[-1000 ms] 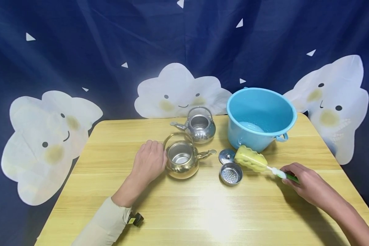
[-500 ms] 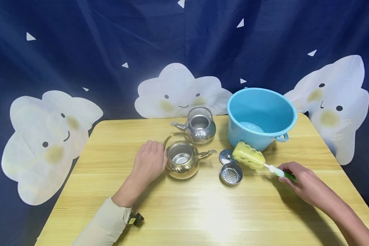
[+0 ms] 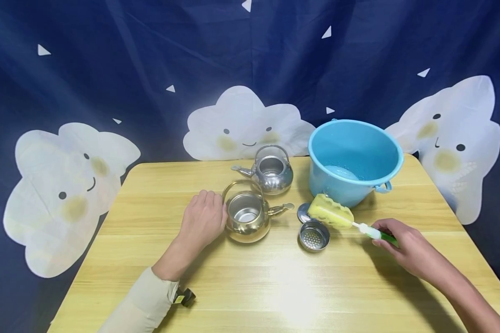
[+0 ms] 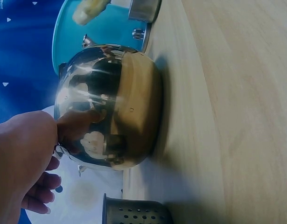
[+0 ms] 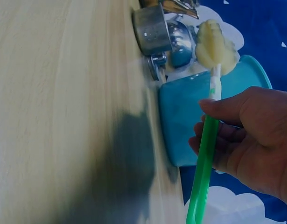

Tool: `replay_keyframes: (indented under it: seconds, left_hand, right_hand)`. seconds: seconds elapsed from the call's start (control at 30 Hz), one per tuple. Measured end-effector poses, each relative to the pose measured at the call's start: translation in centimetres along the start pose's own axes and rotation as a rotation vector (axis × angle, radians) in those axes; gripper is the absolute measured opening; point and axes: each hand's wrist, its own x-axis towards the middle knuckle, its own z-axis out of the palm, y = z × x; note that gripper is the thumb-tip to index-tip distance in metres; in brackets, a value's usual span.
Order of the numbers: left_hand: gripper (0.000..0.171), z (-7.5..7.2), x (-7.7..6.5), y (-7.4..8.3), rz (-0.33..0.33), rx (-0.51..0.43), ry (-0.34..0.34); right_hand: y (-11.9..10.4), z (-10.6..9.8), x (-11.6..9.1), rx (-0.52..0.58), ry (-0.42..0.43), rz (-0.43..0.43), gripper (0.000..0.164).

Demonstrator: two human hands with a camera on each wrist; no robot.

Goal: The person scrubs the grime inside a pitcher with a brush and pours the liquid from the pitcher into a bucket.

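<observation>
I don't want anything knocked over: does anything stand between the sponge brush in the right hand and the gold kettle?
Yes, low down: the lid and strainer sit between, the strainer nearer the person, and the spout of the gold kettle points toward the sponge brush. The brush appears raised, so a path over the top looks free.

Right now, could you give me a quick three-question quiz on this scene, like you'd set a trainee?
1. What is the right hand holding? a) a lid b) a sponge brush c) a strainer
2. True or false: the silver kettle stands farther back than the gold kettle.
3. Fill in: the gold kettle's spout points toward the ____ hand's side.

Key: 1 b; 2 true; 3 right.
</observation>
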Motion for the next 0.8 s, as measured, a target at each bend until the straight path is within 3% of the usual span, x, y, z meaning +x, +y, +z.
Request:
replay_keyframes:
  seconds: [0.8]
  left_hand:
    - [0.023, 0.0, 0.0, 0.0, 0.008, 0.025, 0.024]
  right_hand:
    - [-2.3, -0.2, 1.1, 0.036, 0.068, -0.094, 0.043]
